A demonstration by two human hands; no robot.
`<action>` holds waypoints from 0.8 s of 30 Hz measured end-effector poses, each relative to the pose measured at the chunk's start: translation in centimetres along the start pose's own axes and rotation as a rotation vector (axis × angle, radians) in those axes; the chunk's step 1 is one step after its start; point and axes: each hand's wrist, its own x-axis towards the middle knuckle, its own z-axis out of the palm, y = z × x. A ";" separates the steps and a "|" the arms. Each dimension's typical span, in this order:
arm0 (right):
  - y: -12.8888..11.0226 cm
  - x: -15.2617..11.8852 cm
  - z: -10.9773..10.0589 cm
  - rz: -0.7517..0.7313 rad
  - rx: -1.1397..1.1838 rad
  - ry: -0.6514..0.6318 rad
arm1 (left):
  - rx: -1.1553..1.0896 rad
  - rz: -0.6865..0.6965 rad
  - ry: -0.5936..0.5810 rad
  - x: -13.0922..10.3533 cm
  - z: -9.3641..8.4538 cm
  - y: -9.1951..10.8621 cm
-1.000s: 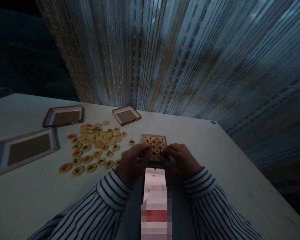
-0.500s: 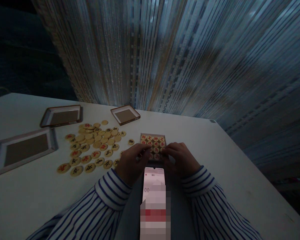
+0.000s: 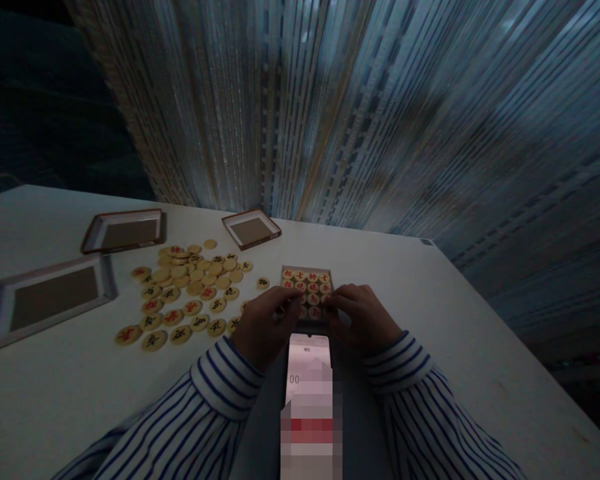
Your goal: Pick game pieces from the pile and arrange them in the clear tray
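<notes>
A small box (image 3: 307, 269) stands in front of me, holding rows of round pieces with red characters (image 3: 313, 277). At its left side is my left hand (image 3: 267, 323), its fingers bent together over the edge and the nearest pieces. My right hand (image 3: 365, 317) is at the right side, thumb and fingers curled against the edge. Whatever either hand pinches is too hidden to make out. Below the box lies a lit phone (image 3: 309, 363), between my striped sleeves.
Several loose round pieces (image 3: 195, 275), marked red, black or plain, are spread left of the box. Three trays or lids lie beyond them: a large one (image 3: 55, 298), a brown-rimmed one (image 3: 130, 233) and a smaller one (image 3: 253, 230). A string curtain (image 3: 300, 120) hangs behind the white table (image 3: 430, 347).
</notes>
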 end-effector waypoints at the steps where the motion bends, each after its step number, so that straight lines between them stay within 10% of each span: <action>1: 0.0 0.0 0.0 -0.001 -0.001 0.004 | 0.001 0.000 0.000 0.0 0.0 0.0; 13: -0.2 0.1 -0.7 0.007 -0.072 0.421 | 0.011 0.007 -0.007 0.0 -0.1 -0.2; 24: 0.0 0.0 -0.2 0.060 -0.083 0.486 | 0.055 0.036 -0.035 0.1 -0.4 0.5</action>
